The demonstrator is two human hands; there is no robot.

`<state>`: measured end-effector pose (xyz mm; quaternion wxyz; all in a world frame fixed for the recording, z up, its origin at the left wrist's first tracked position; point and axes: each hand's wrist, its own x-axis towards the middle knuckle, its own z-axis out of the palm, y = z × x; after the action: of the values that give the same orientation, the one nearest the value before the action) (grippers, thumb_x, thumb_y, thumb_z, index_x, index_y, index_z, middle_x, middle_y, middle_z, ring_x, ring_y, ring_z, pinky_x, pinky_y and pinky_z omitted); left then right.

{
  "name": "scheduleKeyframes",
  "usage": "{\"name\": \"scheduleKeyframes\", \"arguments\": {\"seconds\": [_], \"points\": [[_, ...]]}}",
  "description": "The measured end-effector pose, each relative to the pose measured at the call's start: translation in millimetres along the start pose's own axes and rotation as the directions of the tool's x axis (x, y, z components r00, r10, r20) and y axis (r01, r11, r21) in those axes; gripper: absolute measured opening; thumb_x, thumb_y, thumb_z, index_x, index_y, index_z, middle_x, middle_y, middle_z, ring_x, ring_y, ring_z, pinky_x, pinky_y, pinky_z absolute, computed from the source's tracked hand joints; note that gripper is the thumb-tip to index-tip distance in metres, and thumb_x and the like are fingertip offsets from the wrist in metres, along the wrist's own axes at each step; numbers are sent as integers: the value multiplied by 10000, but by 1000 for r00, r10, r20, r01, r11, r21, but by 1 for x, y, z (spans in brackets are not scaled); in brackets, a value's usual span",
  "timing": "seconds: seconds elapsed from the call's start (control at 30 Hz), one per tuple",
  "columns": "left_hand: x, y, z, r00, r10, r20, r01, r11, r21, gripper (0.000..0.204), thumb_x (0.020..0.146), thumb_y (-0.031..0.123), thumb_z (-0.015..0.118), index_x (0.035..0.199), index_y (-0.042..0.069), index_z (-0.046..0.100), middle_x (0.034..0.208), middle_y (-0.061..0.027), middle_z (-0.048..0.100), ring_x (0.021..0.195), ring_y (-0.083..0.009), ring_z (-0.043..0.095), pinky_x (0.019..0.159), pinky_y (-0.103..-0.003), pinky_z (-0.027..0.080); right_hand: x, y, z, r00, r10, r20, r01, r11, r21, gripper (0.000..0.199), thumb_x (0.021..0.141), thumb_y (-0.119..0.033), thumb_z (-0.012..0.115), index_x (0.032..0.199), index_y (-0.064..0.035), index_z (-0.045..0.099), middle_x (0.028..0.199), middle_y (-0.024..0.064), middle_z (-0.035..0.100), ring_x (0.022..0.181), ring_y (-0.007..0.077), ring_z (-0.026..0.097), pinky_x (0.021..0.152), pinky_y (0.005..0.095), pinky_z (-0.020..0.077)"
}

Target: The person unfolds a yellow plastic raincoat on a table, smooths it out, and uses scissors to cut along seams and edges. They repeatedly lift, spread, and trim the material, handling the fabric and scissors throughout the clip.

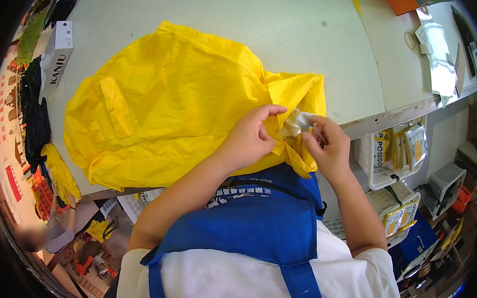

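Note:
A large yellow coated-fabric bag-like piece (pixel 170 101) lies wrinkled on the pale table, with a sewn strip on its left part. At its gathered right end, my left hand (pixel 250 139) is bent over the cloth, index finger and thumb at the opening's edge; its other fingers are hidden. My right hand (pixel 329 146) is closed, thumb against fingers, on a crinkled silvery, see-through plastic piece (pixel 298 122). That piece sits in the mouth of the yellow folds, between both hands. Its lower part is hidden by cloth and fingers.
The pale table (pixel 342 57) reaches away ahead. A white box (pixel 60 50) and black straps (pixel 33 114) line its left side. White baskets (pixel 379 163) with packets hang below its right edge. At lower left, another person (pixel 61 236) handles yellow cloth (pixel 59 171).

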<state>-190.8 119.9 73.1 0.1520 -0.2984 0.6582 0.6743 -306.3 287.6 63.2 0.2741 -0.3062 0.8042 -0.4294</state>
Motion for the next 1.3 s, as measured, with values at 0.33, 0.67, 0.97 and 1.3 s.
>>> {"name": "scheduleKeyframes", "arguments": {"seconds": [0.33, 0.67, 0.97, 1.3], "points": [[-3, -3, 14, 888, 428, 170, -454, 756, 471, 711, 702, -76, 528, 1355, 129, 333, 1005, -155, 599, 593, -158, 520, 605, -273, 455, 37, -3, 11, 904, 395, -162, -366, 912, 183, 372, 760, -215, 713, 900, -2, 442, 721, 19, 493, 631, 93, 471, 550, 260, 418], [-11, 15, 8, 957, 180, 229, -199, 978, 60, 749, 691, -100, 538, 1364, 137, 310, 1242, -70, 484, 601, -76, 454, 571, -211, 399, 25, 9, 14, 863, 500, -68, -458, 833, 309, 323, 771, -225, 683, 860, -1, 467, 711, 16, 486, 637, 95, 451, 568, 270, 414], [-24, 29, -41, 950, 299, -86, -309, 943, -126, 799, 699, -98, 589, 1398, 139, 283, 1425, -69, 361, 715, -76, 514, 680, -213, 436, 35, 50, -8, 879, 416, -234, -382, 907, 177, 234, 815, -165, 639, 891, -2, 488, 701, 17, 462, 634, 104, 413, 569, 273, 389], [-26, -15, -12, 894, 441, 79, -383, 658, 648, 440, 767, 200, 678, 1184, 112, 570, 1153, -118, 577, 1084, -309, 517, 944, -388, 401, 86, 54, -24, 794, -441, -418, 68, 748, -660, 363, 858, -248, 628, 1042, 47, 522, 799, 139, 609, 722, 194, 585, 654, 320, 464]]}}
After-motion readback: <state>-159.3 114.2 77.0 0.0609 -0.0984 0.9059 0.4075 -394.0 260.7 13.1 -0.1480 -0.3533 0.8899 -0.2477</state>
